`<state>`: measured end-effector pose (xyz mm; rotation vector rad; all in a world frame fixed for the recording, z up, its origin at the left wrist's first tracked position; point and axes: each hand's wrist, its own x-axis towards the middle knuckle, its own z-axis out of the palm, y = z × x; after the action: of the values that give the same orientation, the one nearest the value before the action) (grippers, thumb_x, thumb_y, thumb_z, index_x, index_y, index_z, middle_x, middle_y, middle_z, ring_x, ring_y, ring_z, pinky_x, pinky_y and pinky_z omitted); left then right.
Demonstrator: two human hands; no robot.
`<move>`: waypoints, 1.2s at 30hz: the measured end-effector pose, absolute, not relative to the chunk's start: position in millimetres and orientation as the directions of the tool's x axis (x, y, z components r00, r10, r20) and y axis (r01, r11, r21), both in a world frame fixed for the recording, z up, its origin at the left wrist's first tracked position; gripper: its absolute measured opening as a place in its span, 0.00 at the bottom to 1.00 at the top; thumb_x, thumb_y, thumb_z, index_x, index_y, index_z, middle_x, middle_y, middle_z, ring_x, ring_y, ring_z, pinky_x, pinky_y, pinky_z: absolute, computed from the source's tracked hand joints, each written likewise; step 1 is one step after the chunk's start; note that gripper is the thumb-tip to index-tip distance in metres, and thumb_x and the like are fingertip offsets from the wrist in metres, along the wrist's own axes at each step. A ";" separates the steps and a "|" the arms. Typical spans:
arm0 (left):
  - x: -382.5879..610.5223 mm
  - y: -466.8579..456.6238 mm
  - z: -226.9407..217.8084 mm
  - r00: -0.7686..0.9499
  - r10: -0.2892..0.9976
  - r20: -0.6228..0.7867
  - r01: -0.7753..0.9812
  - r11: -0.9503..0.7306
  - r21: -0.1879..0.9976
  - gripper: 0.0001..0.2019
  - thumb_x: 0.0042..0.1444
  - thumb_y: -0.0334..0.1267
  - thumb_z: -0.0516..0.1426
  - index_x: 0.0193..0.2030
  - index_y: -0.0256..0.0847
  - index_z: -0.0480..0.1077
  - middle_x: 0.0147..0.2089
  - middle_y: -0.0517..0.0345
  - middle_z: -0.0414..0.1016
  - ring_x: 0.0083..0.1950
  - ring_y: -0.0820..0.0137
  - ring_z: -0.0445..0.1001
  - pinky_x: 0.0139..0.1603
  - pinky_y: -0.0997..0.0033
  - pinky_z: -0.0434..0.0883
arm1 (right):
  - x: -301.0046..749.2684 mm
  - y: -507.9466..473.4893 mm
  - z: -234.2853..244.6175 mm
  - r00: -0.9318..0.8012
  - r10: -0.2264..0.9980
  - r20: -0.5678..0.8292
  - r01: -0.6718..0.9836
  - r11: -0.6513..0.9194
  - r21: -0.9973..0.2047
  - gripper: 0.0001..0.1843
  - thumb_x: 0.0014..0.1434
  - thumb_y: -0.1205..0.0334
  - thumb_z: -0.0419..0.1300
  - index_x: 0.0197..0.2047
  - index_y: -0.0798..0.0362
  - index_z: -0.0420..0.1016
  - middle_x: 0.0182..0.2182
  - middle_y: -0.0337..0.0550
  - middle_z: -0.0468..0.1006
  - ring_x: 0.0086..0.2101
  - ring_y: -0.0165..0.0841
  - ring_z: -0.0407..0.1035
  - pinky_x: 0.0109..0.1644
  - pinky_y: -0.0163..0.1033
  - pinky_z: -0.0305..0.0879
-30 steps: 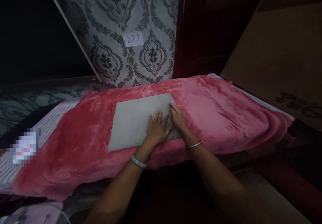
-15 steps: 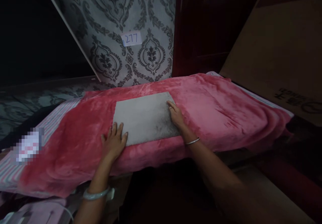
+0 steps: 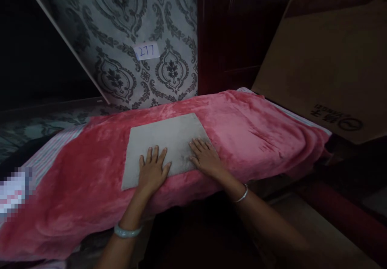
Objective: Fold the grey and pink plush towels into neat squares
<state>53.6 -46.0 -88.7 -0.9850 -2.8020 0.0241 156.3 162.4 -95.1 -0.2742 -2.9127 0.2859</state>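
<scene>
A flat grey rectangular piece [image 3: 165,138], which could be cloth or a thin board, lies on a pink plush blanket [image 3: 238,132]. Dark smudges show on its right part. My left hand [image 3: 152,169] rests palm down over its lower left area, fingers spread. Near its right edge, my right hand [image 3: 207,157] lies flat with the fingers stretched out. Neither hand grips anything. A bracelet circles each of my wrists.
Striped fabric [image 3: 57,150] shows from under the blanket at the left. A large cardboard box [image 3: 320,59] leans at the right behind the blanket. A paper marked 277 [image 3: 146,51] is on the patterned wall. Far left stands a dark panel [image 3: 39,47].
My left hand has moved from the grey piece's left edge inward onto its surface. My right hand has slid down from the upper right edge and flattened. The view has shifted slightly.
</scene>
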 end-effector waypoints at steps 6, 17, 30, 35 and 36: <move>53.8 -46.7 -86.5 -0.769 0.620 0.154 0.617 0.783 -0.075 0.30 0.69 0.50 0.46 0.75 0.48 0.53 0.78 0.48 0.46 0.78 0.48 0.44 0.73 0.34 0.49 | 156.3 160.7 -99.2 -0.961 0.199 0.194 0.155 0.963 -0.220 0.32 0.72 0.49 0.47 0.74 0.52 0.56 0.73 0.48 0.51 0.71 0.42 0.46 0.74 0.54 0.44; 46.6 -17.2 -58.8 -0.702 0.701 0.125 0.712 0.692 0.114 0.27 0.69 0.44 0.43 0.71 0.38 0.62 0.76 0.43 0.52 0.77 0.54 0.50 0.73 0.41 0.53 | 186.4 182.0 -104.8 -0.948 0.101 0.302 0.023 0.968 -0.251 0.28 0.71 0.56 0.48 0.71 0.55 0.62 0.70 0.49 0.59 0.70 0.40 0.50 0.74 0.53 0.47; -23.9 152.6 -61.8 -0.373 0.927 0.025 0.928 0.373 0.019 0.32 0.69 0.51 0.43 0.75 0.38 0.50 0.78 0.44 0.46 0.79 0.58 0.44 0.76 0.42 0.41 | 151.7 192.2 -106.4 -0.961 0.151 0.231 0.073 0.946 -0.316 0.34 0.71 0.48 0.48 0.74 0.53 0.54 0.73 0.48 0.51 0.72 0.40 0.41 0.74 0.54 0.40; -63.6 164.9 -60.0 -0.421 0.907 -0.014 0.906 0.421 0.039 0.35 0.68 0.56 0.42 0.76 0.39 0.48 0.78 0.44 0.45 0.79 0.59 0.44 0.76 0.48 0.43 | 155.9 189.4 -103.9 -0.961 0.168 0.219 0.081 0.929 -0.360 0.34 0.70 0.48 0.49 0.75 0.48 0.52 0.74 0.44 0.47 0.73 0.39 0.39 0.74 0.56 0.43; -72.2 169.6 -58.6 -0.432 0.902 -0.031 0.900 0.433 0.057 0.36 0.68 0.57 0.42 0.76 0.39 0.48 0.78 0.44 0.45 0.79 0.59 0.44 0.77 0.49 0.43 | 156.2 189.4 -104.0 -0.960 0.169 0.223 0.078 0.928 -0.365 0.34 0.70 0.48 0.49 0.75 0.48 0.52 0.74 0.43 0.47 0.73 0.39 0.39 0.74 0.56 0.43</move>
<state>-72.2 169.6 -58.6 -1.7031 -2.7063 -0.0503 156.2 189.4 -104.0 -0.1847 -2.8352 0.5226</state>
